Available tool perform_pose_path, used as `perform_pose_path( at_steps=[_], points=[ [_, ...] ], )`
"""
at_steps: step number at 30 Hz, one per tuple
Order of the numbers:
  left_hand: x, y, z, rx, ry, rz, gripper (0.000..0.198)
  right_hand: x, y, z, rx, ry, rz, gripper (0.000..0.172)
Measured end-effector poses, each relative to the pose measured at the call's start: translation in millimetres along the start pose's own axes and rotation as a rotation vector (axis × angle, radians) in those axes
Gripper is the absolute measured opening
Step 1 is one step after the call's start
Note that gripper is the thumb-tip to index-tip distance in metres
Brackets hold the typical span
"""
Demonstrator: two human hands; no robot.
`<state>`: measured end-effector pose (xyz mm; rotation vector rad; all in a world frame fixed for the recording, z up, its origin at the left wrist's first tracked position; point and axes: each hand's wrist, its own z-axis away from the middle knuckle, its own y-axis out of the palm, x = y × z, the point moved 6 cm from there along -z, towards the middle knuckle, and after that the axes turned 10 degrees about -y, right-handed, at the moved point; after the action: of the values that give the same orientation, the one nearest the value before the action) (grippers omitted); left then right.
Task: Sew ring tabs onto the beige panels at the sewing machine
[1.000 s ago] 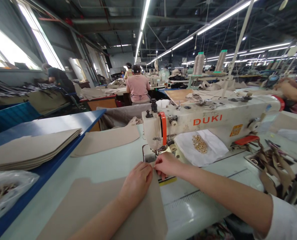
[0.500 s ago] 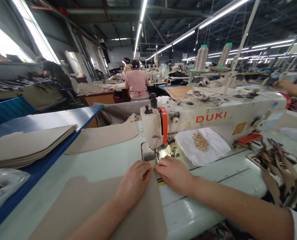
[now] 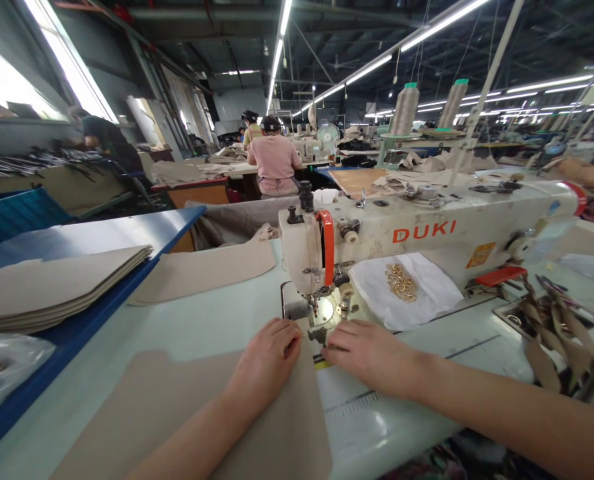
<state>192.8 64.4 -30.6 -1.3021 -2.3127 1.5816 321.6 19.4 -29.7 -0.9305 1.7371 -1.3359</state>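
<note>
My left hand (image 3: 271, 353) pinches the upper edge of a beige fabric panel (image 3: 197, 393), which lies flat on the pale green sewing table under my forearm. My right hand (image 3: 371, 353) rests just right of that edge, beside the lit needle plate (image 3: 323, 308). Its fingers are curled together, and their tips are partly hidden, so I cannot see whether anything is in them. Just beyond both hands stands the head of a white DUKI sewing machine (image 3: 301, 250), its needle and presser foot above the plate. A small gap separates the two hands.
Gold-coloured metal rings (image 3: 401, 283) lie on a white cloth (image 3: 371, 303) under the machine arm. Another beige panel (image 3: 201, 273) lies behind. Left are stacked panels (image 3: 61, 287) and a plastic bag (image 3: 11, 373). Beige straps (image 3: 541, 363) hang from a tray at right. Other people work beyond.
My right hand has moved right and slightly toward me, away from the panel's edge, uncovering the needle plate. My left hand has stayed almost in place on the panel.
</note>
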Motion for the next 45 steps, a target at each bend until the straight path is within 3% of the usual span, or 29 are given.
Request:
perform_pose_path(
  at_steps=[5, 11, 17, 45],
  points=[
    [2, 1.9, 1, 0.016, -0.004, -0.029, 0.016, 17, -4, -2, -0.035, -0.092, 0.038, 0.015],
    [1, 3.6, 2, 0.046, 0.005, -0.055, 0.015, 8, 8, -20, -0.219, 0.072, 0.005, 0.012],
    [1, 2.5, 2, 0.036, -0.009, -0.054, 0.018, 12, 19, -21, -0.148, -0.003, -0.048, 0.007],
    [-4, -2.9, 0, -0.007, -0.049, 0.043, 0.017, 11, 21, -21, -0.154, 0.018, -0.072, 0.007]
  ],
)
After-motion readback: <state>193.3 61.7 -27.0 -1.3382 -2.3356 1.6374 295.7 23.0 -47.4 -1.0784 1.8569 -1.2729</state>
